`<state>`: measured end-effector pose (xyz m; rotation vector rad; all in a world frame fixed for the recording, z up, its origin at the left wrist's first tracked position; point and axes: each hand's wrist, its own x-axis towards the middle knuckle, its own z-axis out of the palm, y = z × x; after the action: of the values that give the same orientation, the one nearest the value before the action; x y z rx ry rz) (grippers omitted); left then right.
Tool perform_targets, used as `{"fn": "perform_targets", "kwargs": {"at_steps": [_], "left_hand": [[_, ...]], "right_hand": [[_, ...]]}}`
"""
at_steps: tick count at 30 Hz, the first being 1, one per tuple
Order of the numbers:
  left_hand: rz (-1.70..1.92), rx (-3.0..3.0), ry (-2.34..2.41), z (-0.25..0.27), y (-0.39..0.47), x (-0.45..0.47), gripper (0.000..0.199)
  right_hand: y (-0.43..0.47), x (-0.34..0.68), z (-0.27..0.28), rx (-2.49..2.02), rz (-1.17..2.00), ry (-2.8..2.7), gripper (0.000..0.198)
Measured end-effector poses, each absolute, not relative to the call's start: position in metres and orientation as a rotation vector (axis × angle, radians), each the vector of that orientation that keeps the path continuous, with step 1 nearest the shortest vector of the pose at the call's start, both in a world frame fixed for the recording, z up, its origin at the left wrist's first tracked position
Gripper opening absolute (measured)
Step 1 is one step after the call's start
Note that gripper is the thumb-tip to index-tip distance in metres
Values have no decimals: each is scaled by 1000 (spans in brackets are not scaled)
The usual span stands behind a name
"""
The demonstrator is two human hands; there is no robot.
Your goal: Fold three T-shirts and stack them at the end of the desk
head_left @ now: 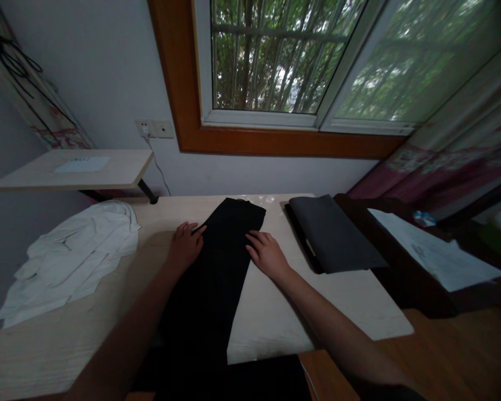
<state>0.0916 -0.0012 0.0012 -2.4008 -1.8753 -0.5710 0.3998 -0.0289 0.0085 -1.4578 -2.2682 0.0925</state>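
Note:
A long black garment, which looks like a pair of trousers folded lengthwise (217, 267), lies across the pale wooden table (271, 317). Its far end rests near the table's back edge, and its near end runs down to the front edge, where it merges with other dark cloth. My left hand (186, 245) touches the left side of the garment, fingers apart. On the opposite side, my right hand (268, 253) rests with spread fingertips at the garment's right edge. Both hands look open; the undersides of the fingers are hidden.
A crumpled white cloth (79, 250) lies at left, below a raised wooden shelf (121, 172) holding a paper. Right of the garment is a folded dark grey item (334, 234). Beyond it, papers (434, 250) lie on dark furniture. A window (284, 61) is ahead.

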Motion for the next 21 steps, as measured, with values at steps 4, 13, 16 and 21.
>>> {"fn": "perform_targets", "kwargs": {"at_steps": [4,13,16,21], "left_hand": [[-613,-2334,-1905,0,-7,97,44],[-668,-2269,-1993,-5,-1,105,45],[-700,-2318,-1981,-3,8,100,44],[-752,-2602,-1715,3,10,83,38]], "right_hand": [[-12,401,7,-1451,46,-2289,45],[47,386,2,-1498,39,-2327,43],[68,383,3,-1519,79,-2322,42],[86,385,1,-1551,131,-2322,43]]}}
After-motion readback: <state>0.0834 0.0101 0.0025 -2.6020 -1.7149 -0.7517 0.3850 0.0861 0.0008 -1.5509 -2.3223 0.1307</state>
